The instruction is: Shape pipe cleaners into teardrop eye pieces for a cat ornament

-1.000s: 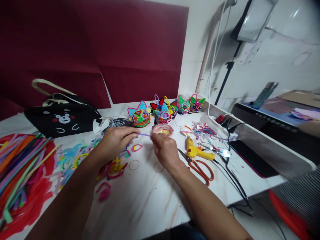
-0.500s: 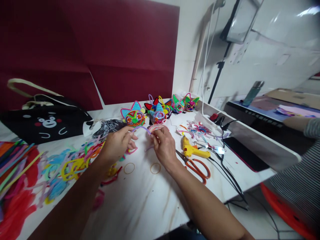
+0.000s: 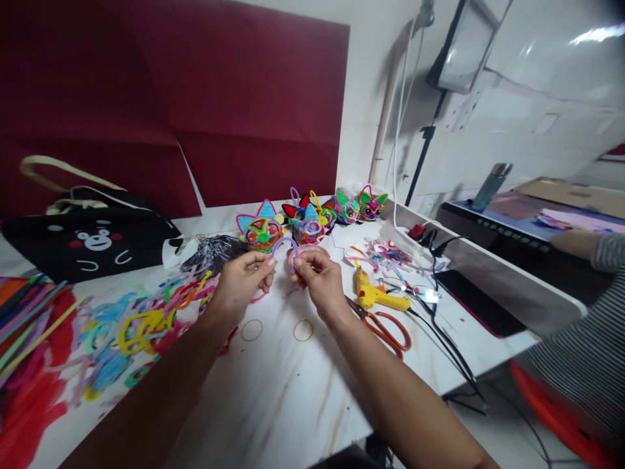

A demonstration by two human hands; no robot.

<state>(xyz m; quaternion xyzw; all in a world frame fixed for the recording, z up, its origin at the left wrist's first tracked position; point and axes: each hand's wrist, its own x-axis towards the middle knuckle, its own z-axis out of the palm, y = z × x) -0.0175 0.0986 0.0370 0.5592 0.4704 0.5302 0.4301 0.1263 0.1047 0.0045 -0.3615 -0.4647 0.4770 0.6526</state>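
Black bag (image 3: pixel 92 244) at far left bears a printed cartoon face; markings along the edge of the far desk (image 3: pixel 493 225) are too blurred to read. Cat-faced ornaments (image 3: pixel 263 228) stand along the back of the white tabletop (image 3: pixel 273 404). Scissors (image 3: pixel 390 332) and a yellow glue gun (image 3: pixel 381 296) lie right of the right hand (image 3: pixel 319 277), which partly hides a pink round item (image 3: pixel 310 248). Coloured scraps (image 3: pixel 146 326) spread left of the left hand (image 3: pixel 244 280). Purple strip (image 3: pixel 284 240) found arched between both hands, one end pinched in each by thumb and fingers.
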